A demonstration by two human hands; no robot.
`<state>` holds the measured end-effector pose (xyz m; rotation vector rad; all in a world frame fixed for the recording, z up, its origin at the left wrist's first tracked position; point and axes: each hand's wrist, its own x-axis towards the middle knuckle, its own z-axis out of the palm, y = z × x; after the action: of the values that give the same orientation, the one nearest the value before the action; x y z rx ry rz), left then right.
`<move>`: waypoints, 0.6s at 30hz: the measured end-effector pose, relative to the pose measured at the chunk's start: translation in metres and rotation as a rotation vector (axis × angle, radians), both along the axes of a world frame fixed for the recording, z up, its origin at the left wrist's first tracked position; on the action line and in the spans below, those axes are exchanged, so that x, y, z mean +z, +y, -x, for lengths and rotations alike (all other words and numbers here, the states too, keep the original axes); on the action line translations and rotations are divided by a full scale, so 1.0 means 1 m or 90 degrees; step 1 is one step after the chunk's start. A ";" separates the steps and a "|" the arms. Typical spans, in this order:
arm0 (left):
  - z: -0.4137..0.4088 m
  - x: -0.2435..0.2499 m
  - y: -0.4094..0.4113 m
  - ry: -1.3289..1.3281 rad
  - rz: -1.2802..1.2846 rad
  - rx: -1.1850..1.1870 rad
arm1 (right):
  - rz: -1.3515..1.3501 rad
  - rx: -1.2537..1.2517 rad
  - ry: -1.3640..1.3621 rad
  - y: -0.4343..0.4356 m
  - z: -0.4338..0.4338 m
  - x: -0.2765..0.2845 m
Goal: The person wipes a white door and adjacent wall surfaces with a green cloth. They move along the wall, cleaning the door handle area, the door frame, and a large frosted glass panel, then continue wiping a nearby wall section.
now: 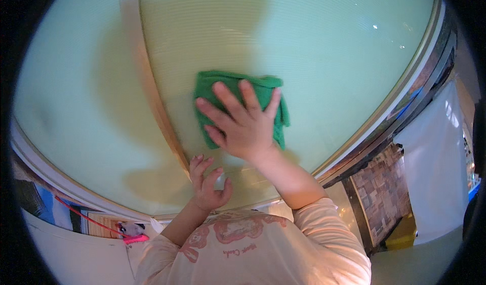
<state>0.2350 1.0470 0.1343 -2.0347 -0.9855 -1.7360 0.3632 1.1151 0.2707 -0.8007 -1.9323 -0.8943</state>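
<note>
My right hand [243,122] lies spread over a folded green cloth [262,91], pressing it flat against a pale green, finely ribbed panel [322,76]. The cloth's edges show around my fingers, and the part beneath the palm is hidden. Lower and to the left, my left hand [208,186] holds nothing, its fingers apart and slightly curled. Those fingertips are close to the lower end of a narrow strip [153,91] that divides the panel; whether they touch it I cannot tell. Broad shadows fall across the ribbed surface.
A pale frame [379,123] edges the panel on the right. Beyond it hangs a white sheet [436,163] beside a patchwork-patterned surface [381,194]. At lower left are a red cord [87,217], a bright pink object [136,239] and a white surface [79,251].
</note>
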 end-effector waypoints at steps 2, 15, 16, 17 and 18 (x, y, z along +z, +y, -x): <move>0.000 -0.003 0.000 0.001 0.005 0.004 | 0.022 -0.030 0.084 0.005 -0.020 -0.013; -0.014 0.000 0.005 0.056 -0.061 -0.040 | 0.019 -0.010 -0.061 -0.003 0.015 -0.126; -0.014 0.001 0.006 0.049 -0.066 -0.039 | -0.008 -0.006 -0.062 -0.001 0.018 -0.106; -0.014 0.002 0.007 0.040 -0.073 -0.038 | -0.036 -0.004 -0.062 0.001 0.021 -0.084; -0.015 0.001 0.008 0.030 -0.080 -0.038 | -0.020 0.001 -0.065 0.001 0.013 -0.066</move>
<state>0.2503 1.0551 0.1357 -2.0351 -0.7891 -1.7245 0.3499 1.1160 0.2049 -0.7479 -2.0018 -0.9791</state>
